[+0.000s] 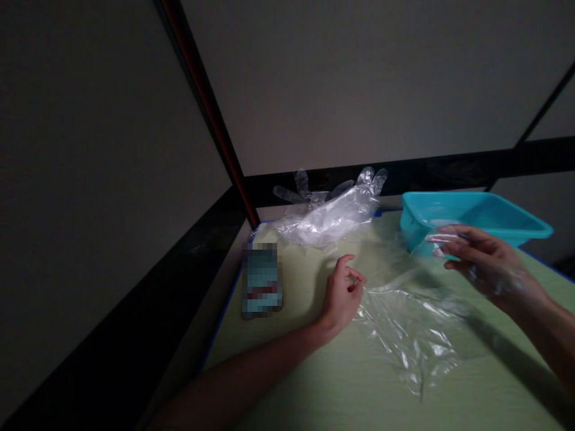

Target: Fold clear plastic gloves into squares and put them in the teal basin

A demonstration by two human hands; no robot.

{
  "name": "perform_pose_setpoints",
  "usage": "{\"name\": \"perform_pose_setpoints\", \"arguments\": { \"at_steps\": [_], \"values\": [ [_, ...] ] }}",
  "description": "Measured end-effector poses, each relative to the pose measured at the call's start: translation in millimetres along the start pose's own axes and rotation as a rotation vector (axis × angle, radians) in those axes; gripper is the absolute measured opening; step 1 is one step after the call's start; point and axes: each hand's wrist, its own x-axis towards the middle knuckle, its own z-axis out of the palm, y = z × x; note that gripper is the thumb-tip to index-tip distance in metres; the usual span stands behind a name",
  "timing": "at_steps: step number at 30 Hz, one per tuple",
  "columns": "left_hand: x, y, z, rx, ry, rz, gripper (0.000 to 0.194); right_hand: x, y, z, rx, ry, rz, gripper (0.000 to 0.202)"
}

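Note:
A thin clear plastic glove (411, 332) hangs spread out above the green table, between my two hands. At its left edge my left hand (344, 293) is closed, with thumb and fingers pinching the film. My right hand (478, 257) is raised in front of the teal basin, its fingertips closed on another part of the same clear plastic. Some film also lies over the back of that hand. A pile of clear plastic gloves (335, 212) rests at the table's back edge, its glove fingers sticking up against the wall.
The teal basin (521, 224) stands at the back right of the green table (305, 371). At the left edge lies a phone-like object (262, 281), its surface pixelated. Walls (359, 78) with dark trim rise behind and to the left.

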Motion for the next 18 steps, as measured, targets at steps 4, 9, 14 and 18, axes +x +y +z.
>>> {"name": "perform_pose_setpoints", "arguments": {
  "at_steps": [4, 9, 14, 18],
  "values": [
    [0, -6, 1.1, 0.07, -0.051, 0.034, 0.052, -3, -15, -9, 0.135, 0.011, -0.106, 0.026],
    [0, -10, 2.3, 0.128, -0.091, 0.066, 0.054, -4, -20, -19, 0.27, 0.067, -0.163, 0.017],
    [0, -9, 2.1, 0.14, -0.103, 0.081, 0.055, -6, -19, -21, 0.251, -0.013, -0.275, 0.014],
    [-1, -9, 2.3, 0.145, -0.106, 0.088, 0.053, -3, -16, -36, 0.159, 0.07, -0.424, 0.014]
  ]
}}
